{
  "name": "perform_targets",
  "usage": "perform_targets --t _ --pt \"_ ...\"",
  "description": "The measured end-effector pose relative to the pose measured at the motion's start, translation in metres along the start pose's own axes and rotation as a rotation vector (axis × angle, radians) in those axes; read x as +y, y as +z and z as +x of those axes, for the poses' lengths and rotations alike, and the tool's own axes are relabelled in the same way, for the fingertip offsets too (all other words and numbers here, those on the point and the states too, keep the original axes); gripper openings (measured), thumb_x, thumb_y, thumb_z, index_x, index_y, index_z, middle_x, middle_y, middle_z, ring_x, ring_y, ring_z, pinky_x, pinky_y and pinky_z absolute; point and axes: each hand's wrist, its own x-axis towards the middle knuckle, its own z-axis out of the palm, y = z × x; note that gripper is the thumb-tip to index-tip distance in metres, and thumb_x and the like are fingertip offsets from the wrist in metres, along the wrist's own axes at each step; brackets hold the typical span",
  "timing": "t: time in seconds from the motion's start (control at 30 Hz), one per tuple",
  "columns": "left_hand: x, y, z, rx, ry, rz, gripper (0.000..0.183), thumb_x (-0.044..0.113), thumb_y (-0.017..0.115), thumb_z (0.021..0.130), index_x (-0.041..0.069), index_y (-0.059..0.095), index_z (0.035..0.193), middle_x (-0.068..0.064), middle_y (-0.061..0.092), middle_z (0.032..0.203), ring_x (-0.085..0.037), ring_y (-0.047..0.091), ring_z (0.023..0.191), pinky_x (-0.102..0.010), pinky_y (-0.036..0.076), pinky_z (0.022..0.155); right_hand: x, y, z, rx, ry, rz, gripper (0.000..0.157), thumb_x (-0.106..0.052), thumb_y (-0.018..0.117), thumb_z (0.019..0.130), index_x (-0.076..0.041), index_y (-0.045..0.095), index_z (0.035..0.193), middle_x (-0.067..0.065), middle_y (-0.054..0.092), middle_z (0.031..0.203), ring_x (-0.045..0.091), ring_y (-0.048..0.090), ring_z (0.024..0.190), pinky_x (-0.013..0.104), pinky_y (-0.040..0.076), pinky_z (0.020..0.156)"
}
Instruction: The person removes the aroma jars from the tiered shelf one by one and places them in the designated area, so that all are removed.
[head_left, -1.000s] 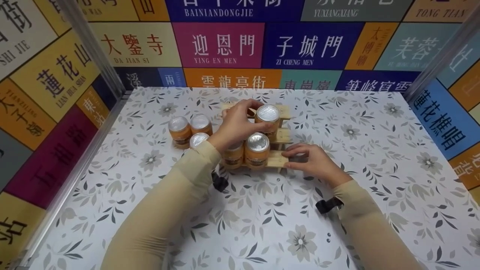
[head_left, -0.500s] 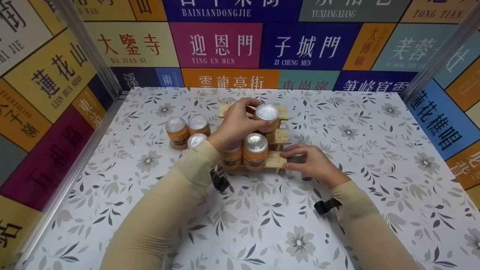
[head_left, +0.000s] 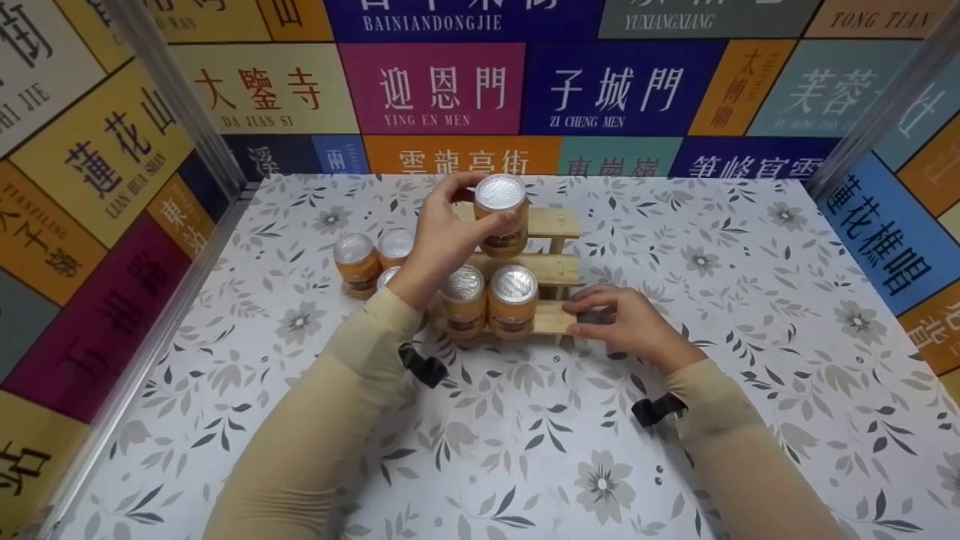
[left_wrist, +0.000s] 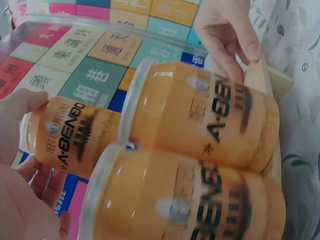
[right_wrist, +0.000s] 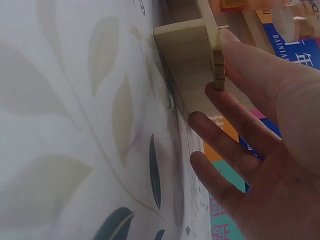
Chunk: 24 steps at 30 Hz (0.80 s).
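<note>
In the head view my left hand grips an orange can with a clear body and silver lid, upright above the middle step of a three-step wooden rack. The left wrist view shows the thumb and fingers around this held can. Two like cans, one on the left and one on the right, stand side by side on the lowest step. My right hand pinches the right end of that step; the right wrist view shows thumb and forefinger at the board's end.
Left of the rack, a group of like cans stands on the flower-patterned tabletop; my left forearm partly hides one. Walls with coloured lettered panels enclose the back and sides. A dark strap is on the right wrist.
My left hand has lifted the can off the rack's middle part and moved it up and left. More of the middle step and the left front can now shows. The right hand stays put.
</note>
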Motion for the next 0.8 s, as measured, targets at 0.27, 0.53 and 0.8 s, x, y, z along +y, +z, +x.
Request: perform_targets --t 0.27,0.53,0.8 --pt "-0.005 -0.034 -0.006 0.109 0.036 -0.012 0.058 0.019 0.09 0.078 0.01 0.063 0.129 -0.004 0.063 0.124 -0.016 0.055 0.116 -0.038 0.038 0.108 0.001 0.001 -0.001 -0.002 0.013 0.011 0.034 -0.022 0.088 0.083 -0.017 0.08 0.116 0.006 0.07 0.127 0.026 0.062 0.123 0.047 0.055 0.102" --pt "-0.012 -0.07 -0.021 0.193 0.054 0.024 0.06 0.023 0.089 0.08 0.008 0.062 0.132 -0.006 0.063 0.127 -0.017 0.054 0.118 -0.042 0.036 0.111 0.0 0.001 -0.001 0.004 0.016 0.033 0.035 -0.018 0.086 0.085 -0.01 0.078 0.119 0.014 0.068 0.131 0.032 0.061 0.126 0.049 0.055 0.102" --pt "-0.019 -0.107 -0.038 0.251 0.003 0.08 0.062 0.024 0.088 0.081 0.006 0.06 0.134 -0.005 0.063 0.13 -0.016 0.053 0.118 -0.038 0.034 0.106 -0.002 0.002 0.0 0.006 0.028 0.012 0.036 -0.02 0.087 0.084 -0.013 0.078 0.119 0.011 0.068 0.131 0.029 0.061 0.126 0.048 0.055 0.102"
